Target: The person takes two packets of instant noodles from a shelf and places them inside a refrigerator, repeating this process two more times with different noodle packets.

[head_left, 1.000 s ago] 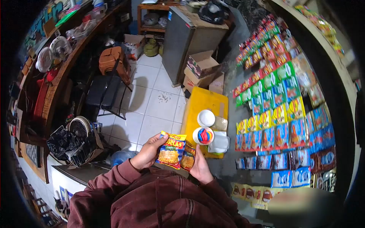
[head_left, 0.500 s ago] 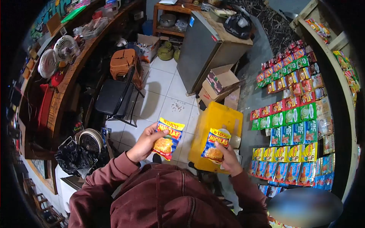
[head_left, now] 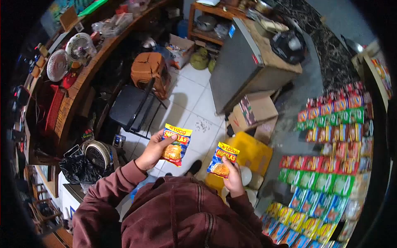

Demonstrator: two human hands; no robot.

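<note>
Under the thumb of the left hand point(head_left: 152, 153), a noodle packet point(head_left: 174, 152) held in a closed pinch, fingers mostly hidden behind | under the thumb of the right hand point(head_left: 235, 177), a second packet point(head_left: 217, 160), likewise pinched | beyond the right fingertips, a yellow box point(head_left: 257, 153) | farther past the left fingertips, a black chair point(head_left: 127, 104)

Small shop, hanging sachet strips point(head_left: 325, 182), fridge point(head_left: 236, 64)

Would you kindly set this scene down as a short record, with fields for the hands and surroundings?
Left hand: holding a blue-and-yellow packet
Right hand: holding a similar packet
Packets: apart, printed sides toward camera
Beyond right hand: yellow container
Right side: rows of sachets
Left side: black chair
Background: grey refrigerator, cardboard box
</note>
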